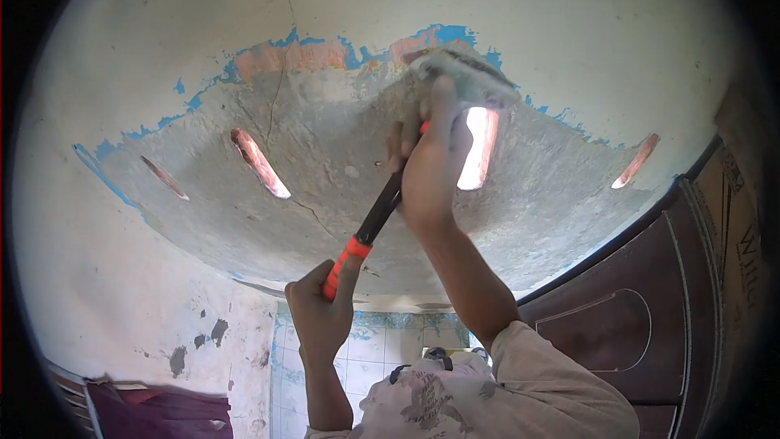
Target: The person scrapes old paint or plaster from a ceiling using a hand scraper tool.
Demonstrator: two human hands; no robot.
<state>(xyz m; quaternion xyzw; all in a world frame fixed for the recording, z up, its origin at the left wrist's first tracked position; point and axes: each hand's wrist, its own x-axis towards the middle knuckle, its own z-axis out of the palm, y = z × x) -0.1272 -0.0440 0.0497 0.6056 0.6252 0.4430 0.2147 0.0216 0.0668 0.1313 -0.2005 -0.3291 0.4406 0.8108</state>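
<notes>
Well, low in the middle, the left hand (318,301) squeezes the tool (379,218) by its red, stripy end. Higher, the right hand (429,171) wraps the black stick near the wide, blurry head (479,85). Tight hands and even strokes should suit the rough, grey wall (333,167) and flaky blue paint (455,33).

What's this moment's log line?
left hand: holds orange grip; right hand: holds black shaft by blurred grey tool head; bare grey wall: contact unclear
</notes>
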